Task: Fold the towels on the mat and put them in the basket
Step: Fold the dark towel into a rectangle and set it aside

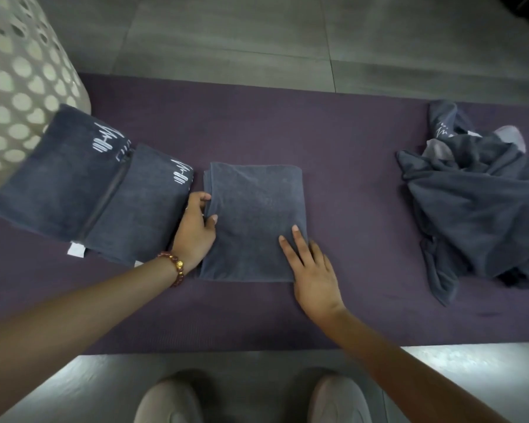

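A folded dark grey towel [254, 215] lies flat in the middle of the purple mat [333, 141]. My left hand [194, 230] grips its left edge, thumb on top and fingers curled at the fold. My right hand [313, 276] rests flat on its lower right corner, fingers spread. Two folded grey towels with white logos [86, 190] lie overlapping at the left, next to the white perforated basket [19, 87]. A crumpled heap of unfolded grey towels [477, 203] sits at the right end of the mat.
Grey tiled floor [257, 35] surrounds the mat. My two light shoes [251, 401] stand at the mat's near edge. A small white label [75, 250] pokes out beneath the folded pair.
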Available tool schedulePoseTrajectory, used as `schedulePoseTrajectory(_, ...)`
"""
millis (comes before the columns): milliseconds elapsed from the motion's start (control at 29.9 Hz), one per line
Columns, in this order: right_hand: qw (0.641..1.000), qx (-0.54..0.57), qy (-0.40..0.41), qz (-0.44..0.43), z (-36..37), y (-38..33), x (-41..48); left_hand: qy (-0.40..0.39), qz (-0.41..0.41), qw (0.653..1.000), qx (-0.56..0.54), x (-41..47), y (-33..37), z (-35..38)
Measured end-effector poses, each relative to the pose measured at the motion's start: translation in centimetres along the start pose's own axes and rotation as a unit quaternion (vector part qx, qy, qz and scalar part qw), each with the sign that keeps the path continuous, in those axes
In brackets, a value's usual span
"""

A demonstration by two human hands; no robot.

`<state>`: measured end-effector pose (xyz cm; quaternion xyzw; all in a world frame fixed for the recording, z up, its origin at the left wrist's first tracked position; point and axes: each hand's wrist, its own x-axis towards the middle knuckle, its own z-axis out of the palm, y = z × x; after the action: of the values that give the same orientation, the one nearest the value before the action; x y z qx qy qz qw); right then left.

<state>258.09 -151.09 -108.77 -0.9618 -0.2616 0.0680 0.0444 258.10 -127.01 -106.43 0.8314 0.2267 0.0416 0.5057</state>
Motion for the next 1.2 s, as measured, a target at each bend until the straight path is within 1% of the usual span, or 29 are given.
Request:
schedulePoseTrajectory(67,0.998,-0.014,-0.044,-0.040,-0.8,0.0,0.2,0.022,0.006,0.999,0.045,-0.3,0.3,0.6)
schedulePoseTrajectory(100,0.995,0.005,-0.070,-0.066,-1.4,0.3,0.3,0.037,0.013,0.993,0.107,-0.4,0.4,0.9)
schedulePoseTrajectory(134,0.990,0.046,-0.099,-0.085,-2.4,0.7,0.5,0.051,0.024,0.980,0.189,-0.6,0.7,1.3)
schedulePoseTrajectory(167,0.987,0.091,-0.091,-0.097,-3.2,1.1,0.9,0.056,0.044,0.962,0.264,-0.7,1.0,1.5)
schedulePoseTrajectory(201,0.985,0.134,-0.052,-0.099,-3.8,1.3,1.4,0.046,0.081,0.944,0.315,-0.7,1.5,1.7)
schedulePoseTrajectory(268,0.979,0.192,0.030,-0.061,-4.5,1.5,3.6,-0.006,0.191,0.906,0.378,0.1,2.0,2.0)
schedulePoseTrajectory(301,0.978,0.199,0.053,-0.040,-4.7,1.5,5.2,-0.031,0.242,0.881,0.406,0.7,2.2,2.3)
schedulePoseTrajectory(335,0.979,0.195,0.059,-0.028,-4.8,1.4,7.0,-0.056,0.272,0.858,0.432,1.3,2.3,2.6)
schedulePoseTrajectory(402,0.985,0.159,0.039,-0.044,-4.7,1.3,10.5,-0.101,0.281,0.827,0.476,2.5,2.4,3.4)
schedulePoseTrajectory(468,0.990,0.122,0.012,-0.071,-4.3,1.3,13.2,-0.135,0.270,0.809,0.505,3.2,1.8,4.0)
schedulePoseTrajectory(535,0.991,0.111,0.014,-0.069,-4.0,1.3,15.0,-0.141,0.253,0.806,0.516,3.5,0.7,4.1)
schedulePoseTrajectory(602,0.993,0.102,0.031,-0.054,-4.0,1.4,16.5,-0.129,0.218,0.820,0.514,3.2,-0.1,3.8)
schedulePoseTrajectory(636,0.994,0.104,0.025,-0.034,-3.9,1.5,17.1,-0.120,0.199,0.826,0.513,2.9,-0.2,3.7)
schedulePoseTrajectory(736,0.981,0.182,-0.011,0.061,-3.6,1.7,18.5,-0.104,0.153,0.848,0.496,2.2,-0.4,3.3)
schedulePoseTrajectory(770,0.975,0.202,-0.007,0.087,-3.3,1.7,18.7,-0.105,0.141,0.851,0.494,2.1,-0.3,3.3)
schedulePoseTrajectory(837,0.970,0.205,0.004,0.129,-2.9,1.4,19.1,-0.107,0.114,0.856,0.493,2.0,0.5,3.5)
schedulePoseTrajectory(903,0.961,0.225,0.003,0.164,-2.7,1.0,19.6,-0.115,0.052,0.872,0.473,2.2,1.9,4.2)
schedulePoseTrajectory(937,0.951,0.253,0.010,0.179,-2.9,0.8,19.7,-0.131,0.015,0.869,0.477,2.4,3.1,4.6)
schedulePoseTrajectory(970,0.940,0.285,0.028,0.184,-3.1,0.7,19.5,-0.134,0.010,0.864,0.486,2.8,4.3,5.1)
schedulePoseTrajectory(1004,0.936,0.304,0.058,0.168,-3.3,0.6,19.1,-0.124,0.037,0.863,0.489,3.3,5.2,5.5)
schedulePoseTrajectory(1037,0.940,0.300,0.092,0.132,-3.3,0.4,18.4,-0.106,0.081,0.864,0.485,3.9,5.5,5.8)
schedulePoseTrajectory(1071,0.952,0.272,0.110,0.083,-3.2,0.1,17.6,-0.092,0.127,0.864,0.478,4.5,5.2,5.9)
schedulePoseTrajectory(1138,0.982,0.166,0.086,-0.025,-2.4,0.0,15.9,-0.098,0.189,0.853,0.477,5.7,3.5,5.5)
schedulePoseTrajectory(1171,0.990,0.106,0.062,-0.069,-1.8,0.2,15.3,-0.104,0.208,0.846,0.480,6.0,2.6,5.1)
schedulePoseTrajectory(1205,0.993,0.060,0.044,-0.094,-1.3,0.6,15.0,-0.103,0.219,0.841,0.483,6.0,1.7,4.8)
